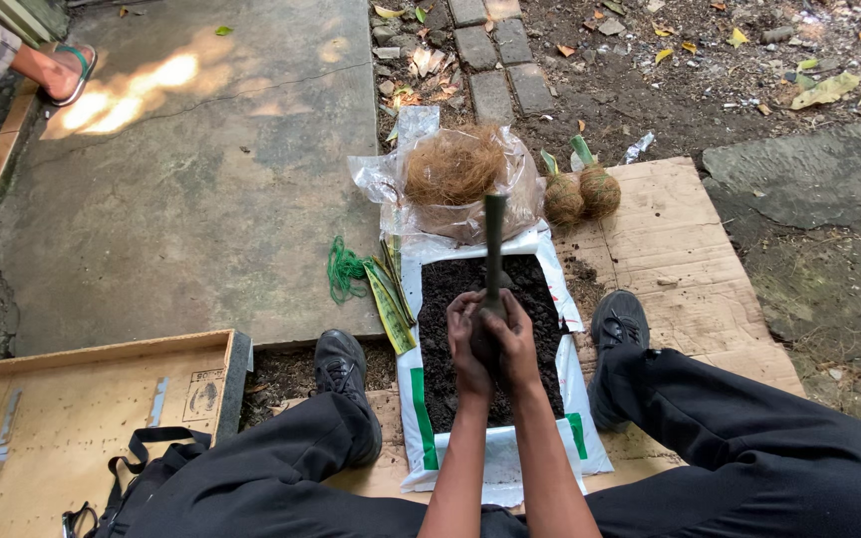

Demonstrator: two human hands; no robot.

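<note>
The person sits low with both legs in dark trousers spread wide, and a black shoe (341,361) rests on each side of an open white bag of dark soil (495,329). Right over the soil, the left hand (467,344) and the right hand (517,344) are pressed together, curled round the bottom of a long green plant cutting (494,244) that stands up straight between them. It looks as if they are packing a lump of soil round its base, but the fingers hide that part, so I cannot be sure. The bag lies on a sheet of brown cardboard (685,249) on the ground. By the left knee sits a flat cardboard box (62,418) with a black strap (146,448) lying on it. Just past the left side of the bag lie some cut yellow-green leaves (389,299) and a bundle of green string (343,269), not used on this plant yet. A bit farther out is a clear plastic bag of brown coconut fibre (455,169), and it is quite full. Beside it on the cardboard stand two finished plant balls (580,191), each wrapped in brown fibre with a green tip poking up. So two look done, and the one in the hands has no fibre wrap or string yet. Far off at the top left, another person's foot in a sandal (62,72) rests on the concrete.
</note>
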